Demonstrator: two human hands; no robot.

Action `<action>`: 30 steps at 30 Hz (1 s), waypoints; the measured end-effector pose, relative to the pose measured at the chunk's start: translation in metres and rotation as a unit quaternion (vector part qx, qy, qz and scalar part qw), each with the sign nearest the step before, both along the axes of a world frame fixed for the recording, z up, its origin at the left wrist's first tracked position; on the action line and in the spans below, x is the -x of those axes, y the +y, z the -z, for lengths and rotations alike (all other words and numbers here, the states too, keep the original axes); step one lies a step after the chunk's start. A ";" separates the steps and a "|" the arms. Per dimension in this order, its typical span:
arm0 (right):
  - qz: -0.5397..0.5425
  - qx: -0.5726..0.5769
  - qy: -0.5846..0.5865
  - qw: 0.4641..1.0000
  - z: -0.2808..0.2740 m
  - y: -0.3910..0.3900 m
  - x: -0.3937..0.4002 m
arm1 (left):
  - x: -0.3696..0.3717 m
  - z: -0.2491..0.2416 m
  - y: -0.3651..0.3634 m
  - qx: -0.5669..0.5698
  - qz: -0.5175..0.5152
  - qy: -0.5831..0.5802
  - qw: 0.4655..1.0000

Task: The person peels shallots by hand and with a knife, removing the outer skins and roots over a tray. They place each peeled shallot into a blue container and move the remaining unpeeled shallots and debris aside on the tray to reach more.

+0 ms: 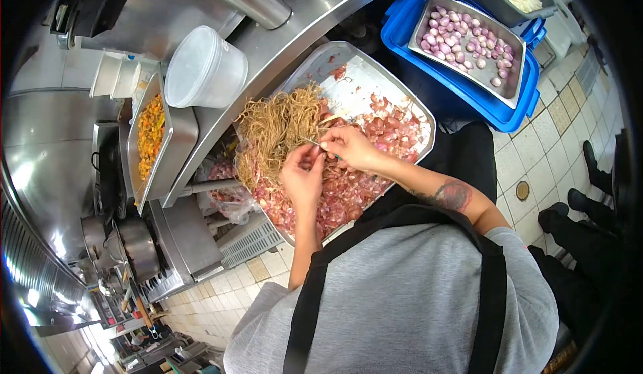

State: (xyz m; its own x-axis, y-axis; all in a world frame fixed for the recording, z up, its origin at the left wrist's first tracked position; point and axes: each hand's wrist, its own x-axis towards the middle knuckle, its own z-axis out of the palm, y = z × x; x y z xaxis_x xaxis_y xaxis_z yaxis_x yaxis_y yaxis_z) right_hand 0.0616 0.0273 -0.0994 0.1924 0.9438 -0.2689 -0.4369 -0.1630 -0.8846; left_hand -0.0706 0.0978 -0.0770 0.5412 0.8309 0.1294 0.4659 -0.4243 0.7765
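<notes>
Both my hands meet above a large metal tray filled with reddish shallot skins and pieces. A small knife is pinched in my right hand, its thin blade pointing toward the left hand. My left hand has its fingertips closed together right by the blade; what they hold is hidden by the fingers. A tangled heap of dry brown stalks lies in the tray just beyond my left hand.
Peeled shallots fill part of a steel pan on a blue lid at upper right. On the steel counter are a white plastic tub and a pan of diced vegetables. People's legs stand at right.
</notes>
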 end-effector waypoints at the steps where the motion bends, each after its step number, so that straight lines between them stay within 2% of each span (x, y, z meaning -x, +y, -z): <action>1: -0.001 -0.008 -0.015 1.000 0.001 0.000 -0.002 | 0.001 -0.001 0.001 0.032 -0.002 0.000 0.999; 3: -0.029 0.015 0.031 0.999 -0.003 -0.001 -0.009 | 0.001 -0.003 0.003 0.094 -0.005 -0.001 0.996; 4: -0.042 0.026 0.054 0.997 -0.004 -0.002 -0.014 | 0.001 -0.003 0.004 0.147 0.001 -0.052 0.988; 6: -0.065 0.022 0.179 0.981 0.001 -0.004 -0.023 | 0.001 -0.005 0.006 0.249 0.014 -0.150 0.957; 8: -0.074 0.020 0.299 0.951 0.003 -0.005 -0.030 | 0.002 -0.007 0.007 0.294 0.038 -0.205 0.933; 9: -0.056 0.023 0.322 0.945 0.004 -0.004 -0.030 | 0.000 -0.009 0.005 0.323 0.041 -0.247 0.913; 12: -0.013 0.017 0.267 0.964 -0.001 -0.008 -0.031 | -0.003 -0.009 0.002 0.353 0.039 -0.344 0.869; 15: 0.066 0.058 0.082 0.993 -0.022 -0.017 -0.026 | -0.009 -0.017 -0.004 0.337 0.021 -0.395 0.855; 18: 0.085 -0.079 0.009 0.993 -0.033 -0.030 -0.022 | -0.015 -0.025 -0.011 0.290 0.017 -0.372 0.882; 21: 0.071 -0.098 -0.026 0.992 -0.052 -0.046 -0.016 | -0.023 -0.034 -0.022 0.283 0.000 -0.374 0.883; 24: 0.110 -0.158 -0.108 0.975 -0.055 -0.053 -0.010 | -0.030 -0.038 -0.035 0.297 0.005 -0.412 0.861; 30: 0.113 -0.136 -0.126 0.976 -0.065 -0.066 -0.010 | -0.035 -0.040 -0.048 0.289 0.025 -0.430 0.855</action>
